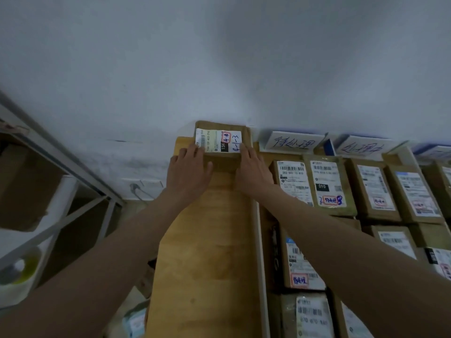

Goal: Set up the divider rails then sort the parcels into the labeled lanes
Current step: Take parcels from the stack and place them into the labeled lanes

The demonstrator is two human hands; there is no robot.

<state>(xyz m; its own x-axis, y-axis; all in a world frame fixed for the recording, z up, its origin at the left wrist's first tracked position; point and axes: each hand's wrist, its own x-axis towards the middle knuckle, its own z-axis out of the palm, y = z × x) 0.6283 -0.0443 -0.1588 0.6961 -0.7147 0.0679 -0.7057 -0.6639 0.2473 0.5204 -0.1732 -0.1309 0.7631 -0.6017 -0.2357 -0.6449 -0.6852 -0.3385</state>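
Note:
A brown cardboard parcel (pixel 223 142) with a white shipping label sits at the far end of the leftmost lane on the wooden table (pixel 207 240), against the wall. My left hand (pixel 189 172) holds its left side, thumb across the front face. My right hand (pixel 252 170) holds its right side. A white divider rail (pixel 260 252) runs along the right of this lane. Beyond it lie several labelled parcels (pixel 328 186) in rows. Handwritten lane signs (pixel 294 142) (pixel 363 147) stand at the wall.
A metal shelf rack (pixel 61 196) stands to the left with a cardboard box (pixel 22 186) on it and a white tub (pixel 19 272) lower down. A wall socket with a plugged cable (pixel 135 189) sits below table height. More packages lie on the floor (pixel 136 320).

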